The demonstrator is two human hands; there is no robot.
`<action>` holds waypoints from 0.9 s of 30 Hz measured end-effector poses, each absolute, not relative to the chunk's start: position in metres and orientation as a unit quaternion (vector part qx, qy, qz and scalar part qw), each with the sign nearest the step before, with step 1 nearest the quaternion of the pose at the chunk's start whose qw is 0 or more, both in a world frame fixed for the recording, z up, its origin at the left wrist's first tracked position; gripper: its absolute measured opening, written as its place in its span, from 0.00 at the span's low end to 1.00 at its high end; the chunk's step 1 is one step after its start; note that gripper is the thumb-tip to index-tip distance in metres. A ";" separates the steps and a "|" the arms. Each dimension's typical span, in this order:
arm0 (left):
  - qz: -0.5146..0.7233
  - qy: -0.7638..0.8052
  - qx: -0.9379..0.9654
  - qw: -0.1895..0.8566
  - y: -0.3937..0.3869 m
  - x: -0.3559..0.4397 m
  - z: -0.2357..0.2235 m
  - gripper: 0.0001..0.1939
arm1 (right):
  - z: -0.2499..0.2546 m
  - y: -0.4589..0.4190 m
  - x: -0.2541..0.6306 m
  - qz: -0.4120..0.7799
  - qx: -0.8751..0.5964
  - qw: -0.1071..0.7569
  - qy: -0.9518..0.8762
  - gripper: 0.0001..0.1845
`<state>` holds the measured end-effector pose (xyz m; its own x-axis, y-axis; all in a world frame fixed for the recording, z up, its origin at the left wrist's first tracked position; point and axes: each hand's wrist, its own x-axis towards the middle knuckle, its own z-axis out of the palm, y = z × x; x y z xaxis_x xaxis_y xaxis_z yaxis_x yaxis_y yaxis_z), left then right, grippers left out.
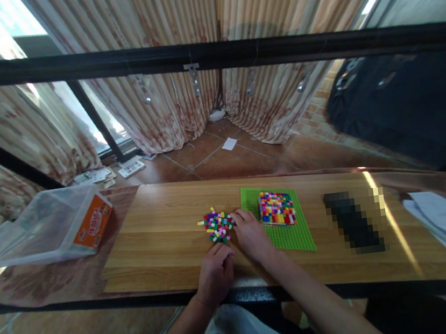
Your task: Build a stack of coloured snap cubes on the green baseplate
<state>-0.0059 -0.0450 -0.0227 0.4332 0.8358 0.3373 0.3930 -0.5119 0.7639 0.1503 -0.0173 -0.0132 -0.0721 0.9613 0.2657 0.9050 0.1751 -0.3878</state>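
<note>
A small heap of coloured bricks (217,226) lies on the wooden board (154,235). To its right a green baseplate (292,234) carries a square block of multicoloured bricks (277,208). My right hand (251,235) rests at the right edge of the heap, fingers curled down onto the bricks; what they pinch is hidden. My left hand (215,273) lies just below the heap near the board's front edge, its fingers curled in, with nothing visible in them.
A clear plastic box with an orange label (57,222) lies on its side at the left. A dark blurred object (354,221) sits right of the baseplate, white papers (445,221) at the far right. A black rail (209,55) crosses above.
</note>
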 end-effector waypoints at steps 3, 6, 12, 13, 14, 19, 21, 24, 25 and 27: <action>0.359 0.390 0.792 0.304 -0.045 -0.006 -0.023 0.11 | -0.015 -0.016 0.153 0.067 -0.633 0.220 -0.739 0.14; 0.357 0.385 0.794 0.305 -0.045 -0.007 -0.023 0.11 | -0.014 -0.022 0.156 0.074 -0.634 0.222 -0.738 0.13; 0.355 0.389 0.796 0.298 -0.045 -0.006 -0.021 0.11 | -0.009 -0.037 0.159 0.109 -0.624 0.259 -0.729 0.12; 0.355 0.390 0.796 0.297 -0.045 -0.006 -0.021 0.11 | -0.010 -0.038 0.159 0.112 -0.626 0.273 -0.722 0.12; 0.356 0.390 0.796 0.295 -0.045 -0.006 -0.021 0.11 | -0.011 -0.040 0.159 0.115 -0.629 0.289 -0.713 0.13; 0.344 0.389 0.805 0.287 -0.045 -0.006 -0.022 0.11 | -0.018 -0.044 0.162 0.116 -0.638 0.338 -0.682 0.13; 0.342 0.390 0.806 0.284 -0.045 -0.007 -0.023 0.11 | -0.018 -0.045 0.162 0.114 -0.639 0.333 -0.684 0.13; 0.346 0.391 0.804 0.284 -0.045 -0.006 -0.022 0.11 | -0.014 -0.045 0.160 0.111 -0.637 0.323 -0.691 0.11; 0.347 0.391 0.803 0.285 -0.045 -0.006 -0.022 0.11 | -0.012 -0.045 0.160 0.112 -0.635 0.320 -0.695 0.11; 0.350 0.392 0.801 0.288 -0.045 -0.006 -0.021 0.11 | -0.009 -0.047 0.158 0.118 -0.627 0.316 -0.702 0.10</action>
<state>-0.0062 -0.0449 -0.0213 0.4474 0.8291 0.3352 0.4260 -0.5272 0.7352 0.1575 -0.0466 -0.0090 -0.0125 0.9550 0.2964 0.8061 0.1850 -0.5621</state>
